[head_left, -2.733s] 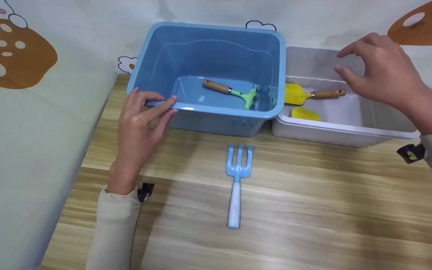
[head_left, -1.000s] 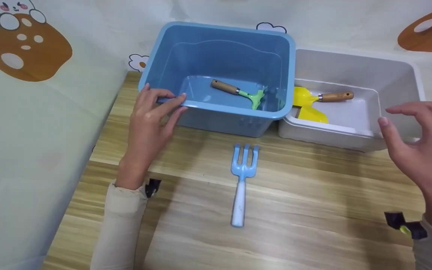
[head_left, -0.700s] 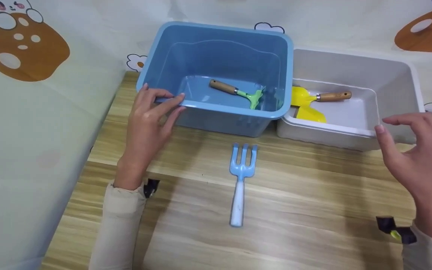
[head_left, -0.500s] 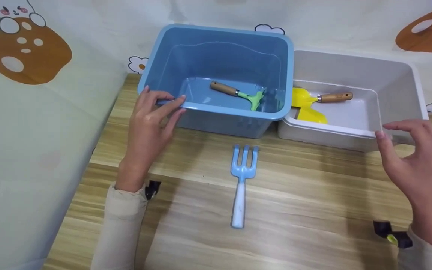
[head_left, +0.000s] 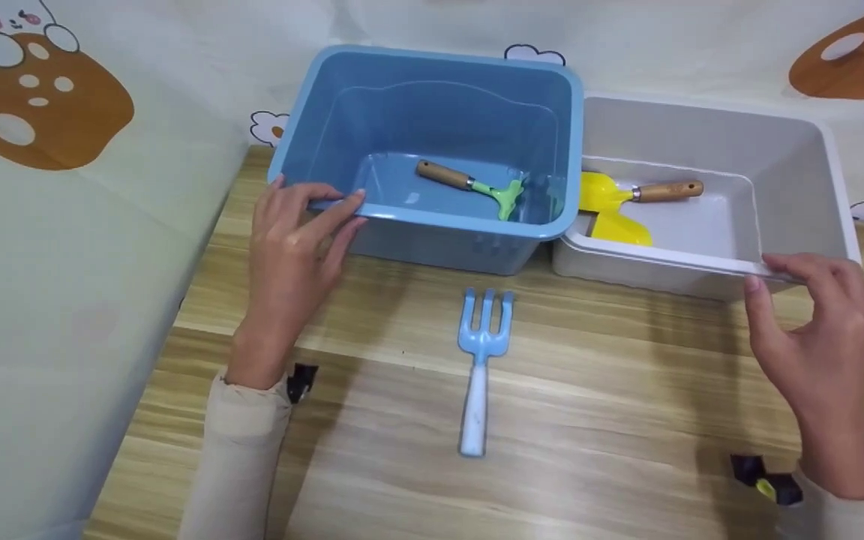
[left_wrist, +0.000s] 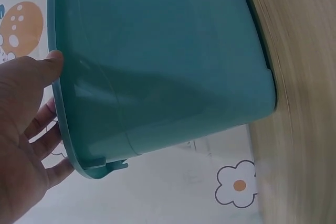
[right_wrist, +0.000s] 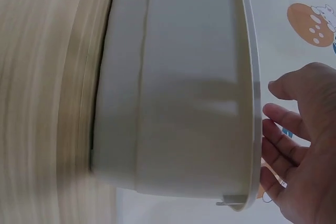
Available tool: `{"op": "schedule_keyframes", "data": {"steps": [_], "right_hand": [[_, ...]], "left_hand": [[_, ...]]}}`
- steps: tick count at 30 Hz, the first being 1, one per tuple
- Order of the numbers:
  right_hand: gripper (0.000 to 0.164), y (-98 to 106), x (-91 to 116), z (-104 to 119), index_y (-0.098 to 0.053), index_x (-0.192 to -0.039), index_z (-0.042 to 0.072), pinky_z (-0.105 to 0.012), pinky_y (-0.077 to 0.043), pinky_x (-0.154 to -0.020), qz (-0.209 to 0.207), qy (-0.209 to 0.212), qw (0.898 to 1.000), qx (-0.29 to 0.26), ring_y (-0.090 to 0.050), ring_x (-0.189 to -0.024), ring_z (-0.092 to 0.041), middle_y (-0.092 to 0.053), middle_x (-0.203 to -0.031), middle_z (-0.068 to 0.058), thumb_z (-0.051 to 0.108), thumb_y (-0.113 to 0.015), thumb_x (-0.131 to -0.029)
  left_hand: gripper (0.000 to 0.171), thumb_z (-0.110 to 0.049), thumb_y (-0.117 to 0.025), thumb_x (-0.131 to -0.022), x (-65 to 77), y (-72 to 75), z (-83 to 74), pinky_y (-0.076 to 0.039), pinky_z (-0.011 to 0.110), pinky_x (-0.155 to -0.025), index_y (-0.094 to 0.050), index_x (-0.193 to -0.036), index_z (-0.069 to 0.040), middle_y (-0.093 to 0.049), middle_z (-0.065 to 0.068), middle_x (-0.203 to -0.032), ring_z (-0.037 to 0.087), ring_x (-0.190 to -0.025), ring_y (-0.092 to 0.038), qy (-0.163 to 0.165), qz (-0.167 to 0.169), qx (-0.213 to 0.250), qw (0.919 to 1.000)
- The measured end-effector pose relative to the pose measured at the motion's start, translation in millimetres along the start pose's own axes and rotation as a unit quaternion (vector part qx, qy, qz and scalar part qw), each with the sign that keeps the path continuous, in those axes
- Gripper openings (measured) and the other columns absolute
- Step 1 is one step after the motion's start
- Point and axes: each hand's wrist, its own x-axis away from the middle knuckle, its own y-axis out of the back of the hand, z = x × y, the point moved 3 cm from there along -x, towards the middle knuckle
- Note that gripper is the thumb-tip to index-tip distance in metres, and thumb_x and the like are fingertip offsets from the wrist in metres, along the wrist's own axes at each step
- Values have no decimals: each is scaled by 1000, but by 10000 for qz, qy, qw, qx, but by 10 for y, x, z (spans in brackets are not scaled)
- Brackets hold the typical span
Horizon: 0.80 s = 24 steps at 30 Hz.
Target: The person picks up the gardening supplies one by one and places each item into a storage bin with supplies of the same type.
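Observation:
My left hand [head_left: 293, 247] holds the front rim of a blue plastic bin [head_left: 439, 247] near its left corner. In the left wrist view, the thumb [left_wrist: 52, 65] lies on the rim's outer side, the other fingers beyond it. A green-headed hand rake [head_left: 469, 187] with a wooden handle lies inside. My right hand [head_left: 822, 330] is at the front right corner of a light grey bin [head_left: 657, 262], fingertips at its rim and thumb apart from it. That bin holds a yellow trowel [head_left: 657, 191] and another yellow piece [head_left: 619, 229], partly hidden by the wall.
A blue hand fork [head_left: 483, 360] with a pale handle lies on the wood-grain table [head_left: 589, 420] in front of the bins. The bins stand side by side, the blue rim overlapping the grey one. Patterned white sheeting [head_left: 177, 60] rises behind and at left.
My right hand has come down from above the grey bin, swung out to its right, then moved in to its front right rim. My left hand stays at the blue rim.

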Motion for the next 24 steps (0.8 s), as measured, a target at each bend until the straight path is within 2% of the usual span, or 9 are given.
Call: {"op": "schedule_keyframes", "data": {"steps": [4,7,11,14,15,18,21,22,24], "right_hand": [[25,-16,13,-18,-74,-108,-11,-42,-26,-108,-81,-119,9999,67,-33,-114,11,-66,-112,-34,6,-76,-90],[25,-37,28,-37,-75,-107,-10,-40,-23,-110,-137,-260,9996,42,-33,-116,13,-69,-106,-5,7,-78,-89],[27,-65,41,-57,-75,-109,-9,-36,-22,-110,-244,-291,9993,-41,-34,-116,12,-44,-114,33,10,-79,-89],[28,-75,48,-66,-76,-109,-8,-35,-23,-109,-344,-242,9991,-41,-34,-116,12,-43,-115,35,12,-80,-90],[28,-78,51,-66,-76,-109,-8,-34,-23,-108,-369,-224,9991,-32,-34,-116,12,-51,-112,29,13,-80,-90],[28,-90,51,-15,-76,-106,-7,-31,-22,-107,-544,-222,9982,-110,-35,-113,12,-54,-110,27,15,-81,-89],[29,-104,47,41,-76,-103,-8,-27,-21,-106,-732,-218,9968,-236,-36,-110,12,-55,-107,29,17,-81,-88],[30,-109,46,52,-76,-102,-8,-25,-21,-105,-790,-218,9962,-279,-37,-109,11,-47,-110,35,18,-81,-88],[31,-117,47,45,-76,-102,-8,-25,-21,-105,-845,-207,9957,-302,-38,-109,11,-55,-108,29,20,-81,-88]], "left_hand": [[31,-32,-66,-106,19,-15,-11,-34,62,-126,-77,-130,-15,-71,14,-122,34,-121,-64,-39,8,-59,10000],[31,-29,-67,-105,24,-19,-11,-34,62,-126,-77,-129,-13,-70,16,-122,35,-121,-63,-43,-23,-41,10000],[32,-28,-68,-105,22,-14,-16,-34,62,-127,-75,-131,-11,-70,16,-123,36,-122,-63,-15,-53,-46,10000],[32,-27,-68,-105,22,-10,-31,-34,61,-127,-75,-131,-10,-70,16,-123,36,-122,-64,-33,-81,-46,10000],[31,-26,-68,-105,24,-9,-37,-35,60,-127,-75,-131,-10,-70,16,-123,35,-122,-64,-46,-94,-47,9999],[29,-23,-70,-103,37,-6,-66,-36,59,-127,-76,-128,-9,-70,16,-123,36,-123,-64,-155,-238,33,9996],[26,-19,-73,-101,59,-6,-114,-39,57,-125,-77,-124,-9,-71,16,-122,36,-124,-63,-370,-484,145,9980],[25,-17,-74,-99,69,-8,-138,-41,56,-123,-78,-123,-9,-71,16,-122,36,-123,-63,-473,-585,191,9970],[24,-13,-75,-97,96,-21,-195,-44,53,-119,-79,-120,-10,-71,15,-120,35,-121,-63,-718,-726,287,9944]]}}
